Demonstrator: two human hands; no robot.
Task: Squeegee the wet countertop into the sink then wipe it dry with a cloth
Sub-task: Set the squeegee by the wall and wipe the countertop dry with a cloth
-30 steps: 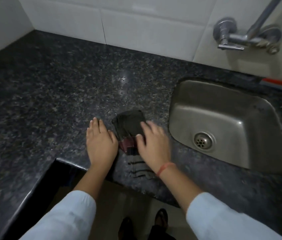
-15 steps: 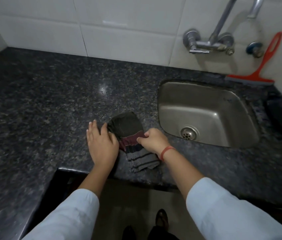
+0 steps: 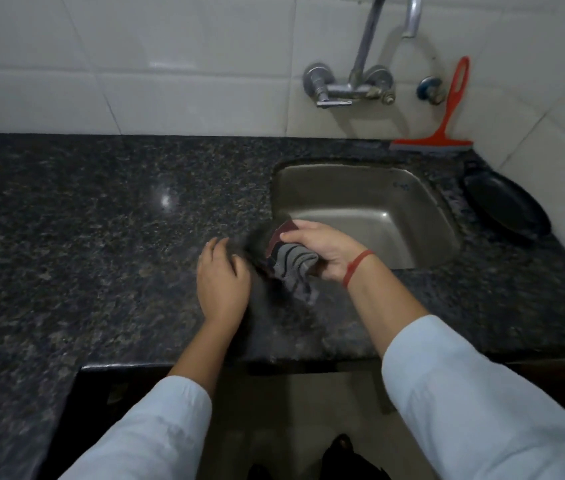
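A dark striped cloth (image 3: pixel 288 263) is lifted off the black granite countertop (image 3: pixel 101 237), bunched beside the left edge of the steel sink (image 3: pixel 378 202). My right hand (image 3: pixel 326 251) grips the cloth, fingers curled round its upper part. My left hand (image 3: pixel 222 282) is just left of the cloth, its fingertips at the cloth's dark blurred edge; whether it holds the cloth is unclear. A red squeegee (image 3: pixel 444 133) leans against the tiled wall behind the sink's right corner.
A chrome tap (image 3: pixel 354 81) juts from the wall above the sink. A black flat pan (image 3: pixel 506 206) lies on the counter right of the sink. The counter's front edge (image 3: pixel 239 362) runs just below my wrists, with an L-shaped return at the left.
My right hand has closed on the cloth and lifted it toward the sink's edge. My left hand moved from flat on the counter to the cloth's left side.
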